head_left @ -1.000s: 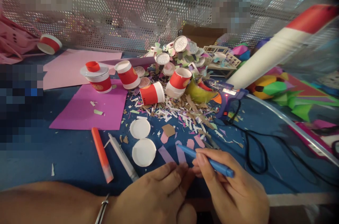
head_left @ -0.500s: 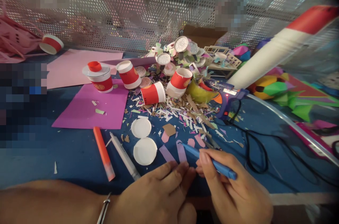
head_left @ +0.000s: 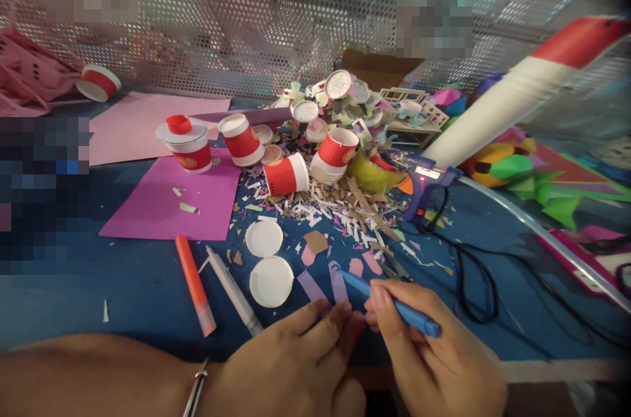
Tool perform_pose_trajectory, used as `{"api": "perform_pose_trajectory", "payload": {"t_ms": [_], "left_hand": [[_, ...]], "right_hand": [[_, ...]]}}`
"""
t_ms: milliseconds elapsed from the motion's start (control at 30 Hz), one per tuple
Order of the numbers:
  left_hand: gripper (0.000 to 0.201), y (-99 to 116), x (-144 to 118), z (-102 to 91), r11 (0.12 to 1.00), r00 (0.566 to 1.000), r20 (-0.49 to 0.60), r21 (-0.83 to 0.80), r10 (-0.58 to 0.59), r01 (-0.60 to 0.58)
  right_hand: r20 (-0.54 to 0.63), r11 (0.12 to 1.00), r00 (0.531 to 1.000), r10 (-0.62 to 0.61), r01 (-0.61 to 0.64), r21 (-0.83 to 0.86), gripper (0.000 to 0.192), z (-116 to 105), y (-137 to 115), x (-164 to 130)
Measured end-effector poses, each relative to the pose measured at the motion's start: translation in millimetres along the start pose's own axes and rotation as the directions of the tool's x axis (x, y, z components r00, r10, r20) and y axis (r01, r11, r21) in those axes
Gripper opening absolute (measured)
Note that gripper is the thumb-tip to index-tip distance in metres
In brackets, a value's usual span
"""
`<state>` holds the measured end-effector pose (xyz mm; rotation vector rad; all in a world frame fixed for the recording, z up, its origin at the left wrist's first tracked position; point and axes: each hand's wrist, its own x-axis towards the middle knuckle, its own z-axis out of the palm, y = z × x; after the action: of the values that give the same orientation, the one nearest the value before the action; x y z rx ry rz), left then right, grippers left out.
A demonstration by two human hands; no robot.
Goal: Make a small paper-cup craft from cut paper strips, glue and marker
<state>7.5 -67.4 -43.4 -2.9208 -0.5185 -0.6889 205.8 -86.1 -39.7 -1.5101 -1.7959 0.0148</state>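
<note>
My right hand (head_left: 434,351) grips a blue pen (head_left: 394,305) that slants up to the left, its tip near several lilac and pink paper strips (head_left: 338,282) on the blue table (head_left: 123,285). My left hand (head_left: 290,364) lies beside it at the table's front edge, fingers curled, fingertips touching the right hand's; whether something small is pinched there is hidden. Two white paper discs (head_left: 270,281) lie just beyond the left hand.
An orange marker (head_left: 195,285) and a white pen (head_left: 233,291) lie left of the discs. Red paper cups (head_left: 286,175) stand amid paper scraps, with purple paper (head_left: 172,203) at left. A glue gun (head_left: 428,183) with black cord (head_left: 473,285) sits at right. Mesh wall behind.
</note>
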Motion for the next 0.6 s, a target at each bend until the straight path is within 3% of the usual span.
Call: {"api": "perform_pose_trajectory", "payload": {"t_ms": [433, 600], "left_hand": [[0.019, -0.9, 1.0, -0.7, 1.0, 1.0, 0.026, -0.004, 0.004, -0.003], [0.021, 0.6, -0.2, -1.1, 1.0, 1.0, 0.024, -0.03, 0.0, 0.001]], "right_hand": [[0.025, 0.999, 0.999, -0.038, 0.037, 0.031, 0.009, 0.1, -1.0, 2.2], [-0.072, 0.998, 0.997, 0.022, -0.018, 0.065, 0.011, 0.7, -1.2, -4.0]]}}
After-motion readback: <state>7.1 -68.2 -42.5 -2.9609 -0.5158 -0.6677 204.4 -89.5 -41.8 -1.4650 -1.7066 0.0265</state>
